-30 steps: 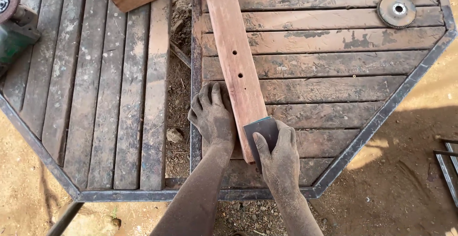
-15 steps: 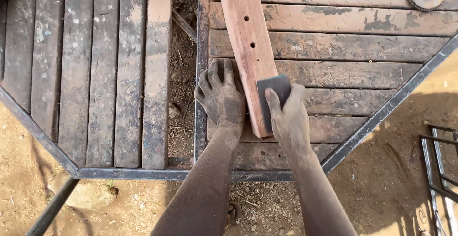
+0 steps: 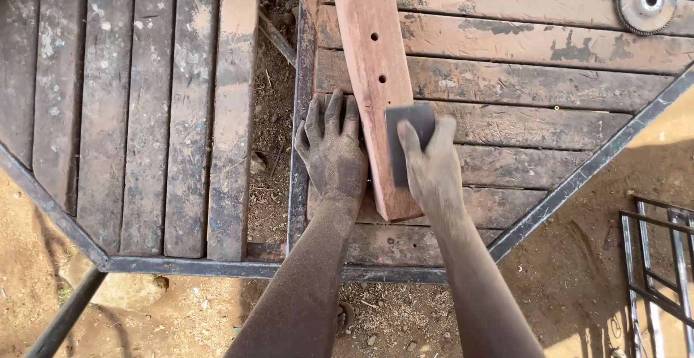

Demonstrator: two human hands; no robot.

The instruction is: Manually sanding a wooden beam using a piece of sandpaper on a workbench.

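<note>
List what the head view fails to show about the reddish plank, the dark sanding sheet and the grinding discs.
- Reddish plank: far end cut off by the top edge.
- Dark sanding sheet: lower part hidden under the right hand.
- Plank's left edge: partly covered by the left hand.
- Second grinding disc, top right corner: cut off; only the other disc shows whole.

Board (image 3: 376,76) lies lengthwise on the slatted table (image 3: 506,83), near end toward the person; left hand (image 3: 334,152) flat on the table, touching the board's left edge, right hand (image 3: 432,166) on the board's right side, pressing a sanding pad (image 3: 405,141) onto its top face. Open gap with dirt (image 3: 273,112) left of the left hand, splitting the table into two halves. Disc (image 3: 646,0) on the table's far right, well apart from the board; metal frame (image 3: 661,257) on the ground at right, off the table.
</note>
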